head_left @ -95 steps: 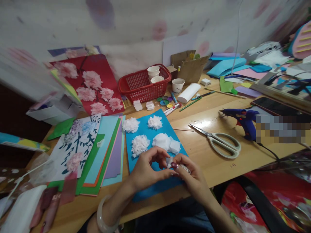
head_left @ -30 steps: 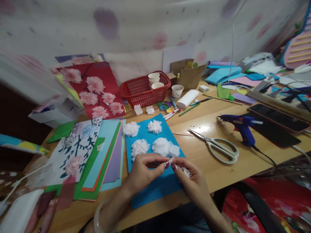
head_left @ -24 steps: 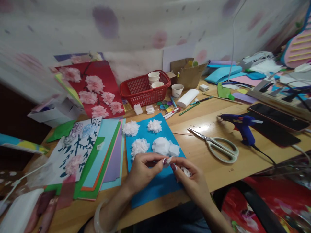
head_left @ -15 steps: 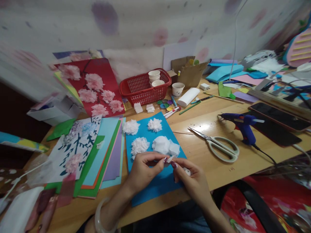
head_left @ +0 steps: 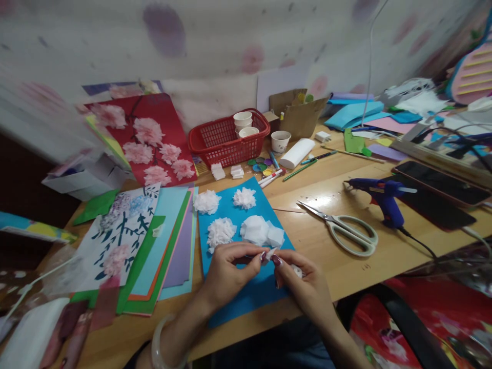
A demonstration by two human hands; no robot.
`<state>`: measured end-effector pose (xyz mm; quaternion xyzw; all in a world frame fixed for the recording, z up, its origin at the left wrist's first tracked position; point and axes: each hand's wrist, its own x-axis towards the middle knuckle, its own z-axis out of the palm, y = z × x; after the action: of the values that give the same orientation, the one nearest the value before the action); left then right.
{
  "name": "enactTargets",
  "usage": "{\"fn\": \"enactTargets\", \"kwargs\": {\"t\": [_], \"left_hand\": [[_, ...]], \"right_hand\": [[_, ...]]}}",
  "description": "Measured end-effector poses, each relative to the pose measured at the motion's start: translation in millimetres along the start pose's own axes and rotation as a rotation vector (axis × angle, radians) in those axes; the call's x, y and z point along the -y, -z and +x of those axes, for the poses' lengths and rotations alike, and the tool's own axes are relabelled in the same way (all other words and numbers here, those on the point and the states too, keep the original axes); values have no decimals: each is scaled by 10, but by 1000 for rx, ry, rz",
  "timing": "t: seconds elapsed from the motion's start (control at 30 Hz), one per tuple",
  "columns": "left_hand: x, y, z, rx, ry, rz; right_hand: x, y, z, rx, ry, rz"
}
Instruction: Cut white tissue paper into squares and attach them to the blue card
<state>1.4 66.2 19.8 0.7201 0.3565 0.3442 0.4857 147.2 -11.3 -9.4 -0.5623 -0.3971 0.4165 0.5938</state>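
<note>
Between my fingertips is a small piece of white tissue paper point(head_left: 270, 253), pinched from both sides. My left hand point(head_left: 230, 271) grips it with thumb and forefinger. My right hand point(head_left: 302, 279) pinches its other end, and a bit of white shows behind the curled fingers. Beneath both hands lies a blue sheet point(head_left: 246, 306). On that sheet sit several ruffled white paper flowers point(head_left: 221, 233) and, just beyond my fingertips, a flatter stack of white tissue pieces point(head_left: 255, 229).
Scissors point(head_left: 338, 228) and a blue glue gun point(head_left: 380, 195) lie to the right. A red basket point(head_left: 226, 141) with paper cups stands behind. Coloured paper point(head_left: 179, 256) is stacked at left, near a red flower picture point(head_left: 154, 138). Two phones point(head_left: 442, 182) rest at far right.
The fingers have shifted only slightly around the white tissue piece, which stays pinched between both hands. Everything on the table stays where it was.
</note>
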Motion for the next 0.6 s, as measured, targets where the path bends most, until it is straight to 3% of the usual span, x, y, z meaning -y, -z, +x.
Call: {"fn": "enactTargets", "kwargs": {"t": [0.33,0.6], "left_hand": [[-4,-9,19,24,80,-81],[61,-18,13,18,225,-175]], "right_hand": [[24,-13,11,3,-8,5],[-8,-4,1,29,-35,-88]]}}
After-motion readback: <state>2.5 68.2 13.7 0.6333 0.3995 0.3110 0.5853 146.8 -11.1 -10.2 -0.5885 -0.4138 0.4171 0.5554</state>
